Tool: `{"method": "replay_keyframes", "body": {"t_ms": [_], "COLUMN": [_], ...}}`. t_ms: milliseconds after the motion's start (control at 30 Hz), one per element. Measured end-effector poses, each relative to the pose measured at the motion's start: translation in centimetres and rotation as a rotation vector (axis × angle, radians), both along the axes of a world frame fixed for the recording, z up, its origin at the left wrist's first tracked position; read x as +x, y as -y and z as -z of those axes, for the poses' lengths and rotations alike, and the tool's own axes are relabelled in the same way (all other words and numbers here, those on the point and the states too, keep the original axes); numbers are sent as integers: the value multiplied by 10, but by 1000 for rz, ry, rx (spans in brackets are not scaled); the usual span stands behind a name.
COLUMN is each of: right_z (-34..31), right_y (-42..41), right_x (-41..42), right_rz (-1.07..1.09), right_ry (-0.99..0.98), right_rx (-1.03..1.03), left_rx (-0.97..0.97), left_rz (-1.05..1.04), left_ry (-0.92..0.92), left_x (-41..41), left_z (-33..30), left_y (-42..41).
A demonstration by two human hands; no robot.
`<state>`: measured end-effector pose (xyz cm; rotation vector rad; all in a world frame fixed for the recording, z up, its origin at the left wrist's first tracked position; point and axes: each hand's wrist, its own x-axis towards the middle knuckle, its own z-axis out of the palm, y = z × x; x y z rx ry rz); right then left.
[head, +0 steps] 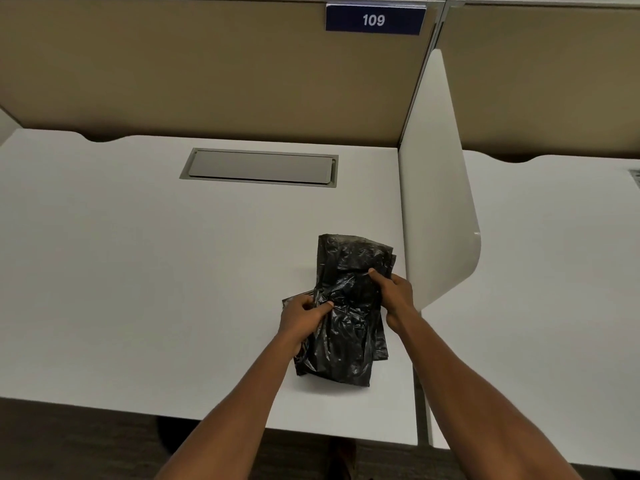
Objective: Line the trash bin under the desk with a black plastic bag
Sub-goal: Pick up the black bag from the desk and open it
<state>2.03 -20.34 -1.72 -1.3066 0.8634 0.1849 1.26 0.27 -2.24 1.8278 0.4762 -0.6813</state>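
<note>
A folded black plastic bag (348, 306) lies crumpled on the white desk (138, 271), near its right side. My left hand (303, 315) pinches the bag's left edge between thumb and fingers. My right hand (393, 292) grips the bag's right edge, thumb on top of the plastic. Both hands hold the bag just above or on the desk top. The trash bin is not in view; a dark round shape (173, 434) shows under the desk's front edge, too dim to tell what it is.
A white divider panel (440, 188) stands close to the right of the bag. A grey cable hatch (259, 167) is set into the desk's back. A tan partition with a blue sign "109" (374, 19) rises behind. Another desk (554, 271) lies to the right.
</note>
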Motion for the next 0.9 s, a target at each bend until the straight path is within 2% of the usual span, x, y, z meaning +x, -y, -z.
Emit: {"method": "replay_keyframes", "body": {"t_ms": [200, 367, 467, 567, 800, 900], "right_z": [-13, -27, -42, -57, -71, -79], "right_y": [-9, -23, -33, -47, -88, -104], "right_x": [-11, -24, -32, -42, -76, -86], "right_rz": [-12, -42, -59, -111, -381, -392], "right_ry": [94, 144, 158, 145, 1, 70], "right_rx": [140, 173, 188, 229, 604, 577], "left_rx": [-224, -386, -434, -491, -555, -531], "left_rz": [-55, -27, -46, -148, -302, -317], "left_ry": [11, 36, 32, -7, -19, 15], "left_x": [-18, -43, -61, -78, -110, -125], "left_z": [-28, -57, -71, -80, -92, -99], "left_y": [-14, -28, -38, -50, -78, -94]}}
